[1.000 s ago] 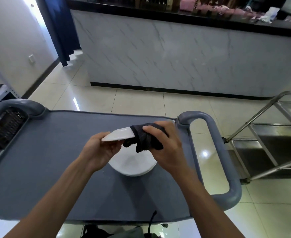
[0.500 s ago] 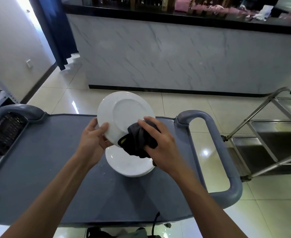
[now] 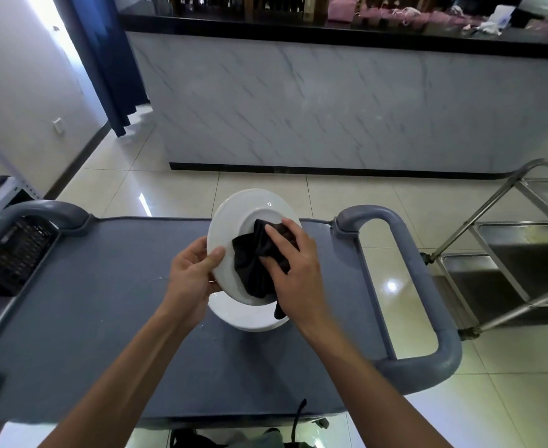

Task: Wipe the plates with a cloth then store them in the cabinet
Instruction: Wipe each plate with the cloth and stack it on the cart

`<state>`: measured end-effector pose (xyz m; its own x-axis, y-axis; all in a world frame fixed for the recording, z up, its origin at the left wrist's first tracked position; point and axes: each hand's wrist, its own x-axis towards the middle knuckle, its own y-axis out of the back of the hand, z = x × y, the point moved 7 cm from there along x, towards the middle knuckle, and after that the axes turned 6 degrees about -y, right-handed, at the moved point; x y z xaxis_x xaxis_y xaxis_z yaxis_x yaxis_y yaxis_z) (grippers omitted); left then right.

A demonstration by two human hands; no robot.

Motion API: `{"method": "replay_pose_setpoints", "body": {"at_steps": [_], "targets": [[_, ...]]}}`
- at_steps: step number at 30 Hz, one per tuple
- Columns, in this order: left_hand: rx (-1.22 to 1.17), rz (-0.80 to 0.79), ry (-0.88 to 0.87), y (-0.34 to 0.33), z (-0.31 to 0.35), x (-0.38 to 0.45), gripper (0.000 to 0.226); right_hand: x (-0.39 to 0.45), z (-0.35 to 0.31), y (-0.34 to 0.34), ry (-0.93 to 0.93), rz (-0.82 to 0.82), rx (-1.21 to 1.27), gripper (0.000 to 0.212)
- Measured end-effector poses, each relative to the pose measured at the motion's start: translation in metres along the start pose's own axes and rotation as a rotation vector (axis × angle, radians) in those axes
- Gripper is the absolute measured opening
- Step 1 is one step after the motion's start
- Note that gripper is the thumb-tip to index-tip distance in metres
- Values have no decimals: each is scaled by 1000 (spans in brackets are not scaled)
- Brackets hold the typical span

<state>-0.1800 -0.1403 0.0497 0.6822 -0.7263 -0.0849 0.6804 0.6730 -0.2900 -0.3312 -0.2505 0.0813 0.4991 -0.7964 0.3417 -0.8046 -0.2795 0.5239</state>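
My left hand (image 3: 195, 273) grips the left rim of a white plate (image 3: 233, 218), thumb on its face, holding it tilted toward me above the grey cart top (image 3: 88, 302). My right hand (image 3: 293, 266) presses a bunched black cloth (image 3: 253, 263) against the plate's middle and lower part, fingers curled over the cloth. A second white plate (image 3: 250, 315) lies flat on the cart just below the held one, partly hidden by it and by my hands.
The cart has a grey loop handle (image 3: 424, 286) on the right and another at the left (image 3: 36, 211). A steel trolley (image 3: 518, 253) stands to the right. A marble-fronted counter (image 3: 346, 101) runs across the back. A black crate (image 3: 11, 253) sits at the left.
The held plate went from edge-on to tilted up facing me. My right hand moved the cloth from the plate's lower edge onto its middle.
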Motion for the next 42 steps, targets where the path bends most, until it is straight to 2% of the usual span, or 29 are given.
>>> {"method": "replay_pose_setpoints", "body": {"at_steps": [8,14,20,23,27,32,42], "targets": [[49,5,-12,-5,-5,-3,17,-30,1,-8,112,-60,-135,62],[83,-102,-41,-20,1,-4,19,-31,-2,9,199,167,-28,43],[147,-182,-96,-33,11,-3,18,-1,-10,25,128,216,2,42],[175,-196,-94,-34,10,-1,18,16,-22,29,168,174,-74,39],[236,-182,-125,-29,14,5,13,29,-33,21,228,30,-170,36],[246,-163,-167,-21,22,8,11,46,-30,12,145,-43,-123,35],[64,-3,-139,-2,30,7,13,83,-15,13,-51,13,-70,33]]}}
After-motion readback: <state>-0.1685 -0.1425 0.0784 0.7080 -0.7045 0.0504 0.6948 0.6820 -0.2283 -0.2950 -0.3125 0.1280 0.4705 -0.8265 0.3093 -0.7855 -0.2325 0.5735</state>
